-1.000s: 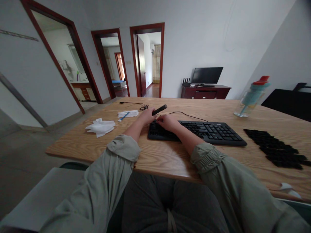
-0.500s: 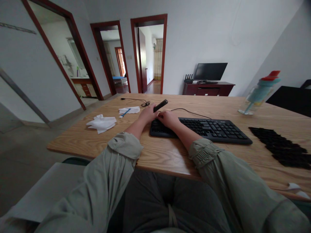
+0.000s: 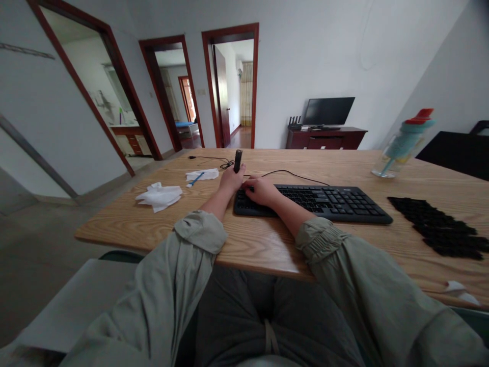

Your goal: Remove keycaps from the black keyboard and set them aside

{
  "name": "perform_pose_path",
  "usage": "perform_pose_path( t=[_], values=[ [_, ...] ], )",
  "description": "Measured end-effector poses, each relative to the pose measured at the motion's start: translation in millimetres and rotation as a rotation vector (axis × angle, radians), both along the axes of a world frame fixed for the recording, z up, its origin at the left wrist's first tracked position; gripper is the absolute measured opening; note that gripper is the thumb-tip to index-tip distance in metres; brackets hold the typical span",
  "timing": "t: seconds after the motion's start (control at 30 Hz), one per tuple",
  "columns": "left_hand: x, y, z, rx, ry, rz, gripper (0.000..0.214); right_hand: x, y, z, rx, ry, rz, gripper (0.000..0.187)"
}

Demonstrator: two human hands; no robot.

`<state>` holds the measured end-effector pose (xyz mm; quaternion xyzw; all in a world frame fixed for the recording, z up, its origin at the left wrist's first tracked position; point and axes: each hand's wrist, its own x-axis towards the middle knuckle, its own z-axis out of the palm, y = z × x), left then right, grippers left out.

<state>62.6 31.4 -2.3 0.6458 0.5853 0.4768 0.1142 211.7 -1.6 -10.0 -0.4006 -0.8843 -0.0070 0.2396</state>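
Observation:
My left hand (image 3: 231, 179) is closed around a short black cylinder (image 3: 238, 160), which looks like a small torch or handle; its upper end points up and away from me. Under and beside my hands lies a black keyboard (image 3: 336, 204). My right hand (image 3: 263, 190) is over the keyboard's left end, its fingers bent and pressed together near the corner keys. Whatever sits between those fingertips is too small to make out. The two hands are close together, almost touching.
Crumpled white tissue (image 3: 159, 197) and a flat tissue (image 3: 208, 174) with a blue brush (image 3: 196, 179) lie left on the wooden table (image 3: 263, 250). A coiled cable (image 3: 226, 164) is behind them. To the right are a water bottle (image 3: 404, 145) and black pieces (image 3: 439, 227).
My left hand has turned, swinging the black cylinder from slanting right to nearly upright. My right hand stays at the keyboard's left end. The view has shifted slightly.

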Motion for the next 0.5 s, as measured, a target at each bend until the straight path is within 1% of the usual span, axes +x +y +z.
perform_pose_path(
  t=[0.1, 0.17, 0.27, 0.37, 0.5],
  values=[
    [4, -2, 2.4, -0.030, -0.047, 0.025, 0.047, -1, 2, -1.2, 0.008, -0.008, 0.024, 0.032],
    [9, -3, 3.1, -0.041, -0.098, 0.005, 0.049, -1, 3, -1.8, 0.014, -0.020, 0.032, 0.031],
    [17, -2, 2.1, -0.025, -0.174, -0.042, 0.046, -1, 5, -3.2, 0.017, -0.023, 0.046, 0.028],
    [20, 3, -0.6, 0.015, -0.253, -0.038, 0.043, 0, 7, -4.8, 0.012, -0.004, 0.052, 0.029],
    [18, 13, -5.2, 0.028, -0.340, -0.024, 0.044, 1, 7, -4.7, 0.019, -0.007, 0.038, 0.031]
  ],
)
